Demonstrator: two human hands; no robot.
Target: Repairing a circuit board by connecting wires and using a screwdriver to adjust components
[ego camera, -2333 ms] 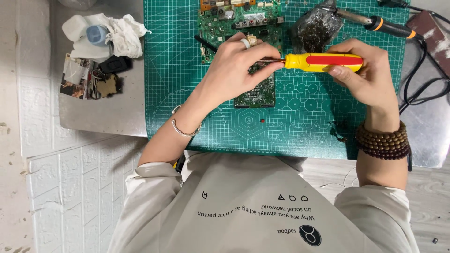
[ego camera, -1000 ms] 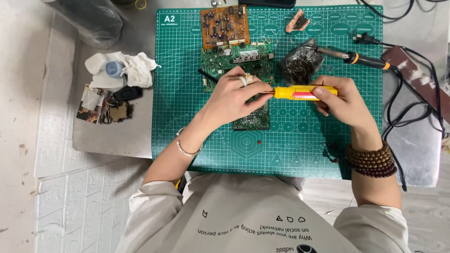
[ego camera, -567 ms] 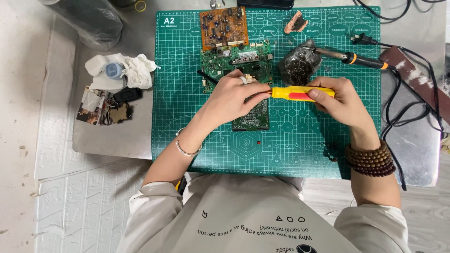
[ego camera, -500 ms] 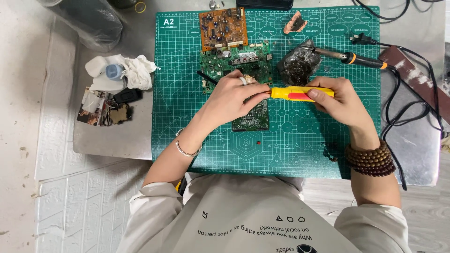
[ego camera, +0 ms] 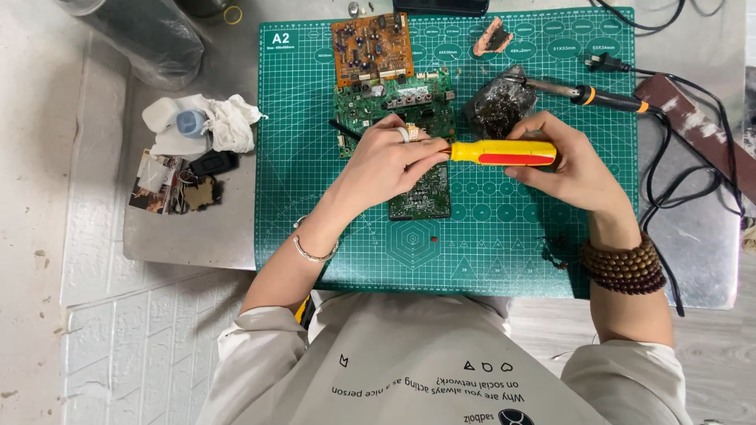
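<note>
While your right hand (ego camera: pixel 568 161) is wrapped tight around the yellow screwdriver (ego camera: pixel 502 153), your left hand (ego camera: pixel 387 164) pinches its tip over the green circuit board (ego camera: pixel 409 118); it lies level, pointing left.

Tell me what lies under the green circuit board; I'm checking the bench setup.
The green circuit board rests on the green cutting mat. The left hand covers its middle, so anything beneath there is hidden.

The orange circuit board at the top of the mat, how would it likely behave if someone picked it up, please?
The orange circuit board lies flat and thin, so it is probably stiff and light. Its top is crowded with small upright components, so gripping the edges seems safer. It should not roll.
</note>
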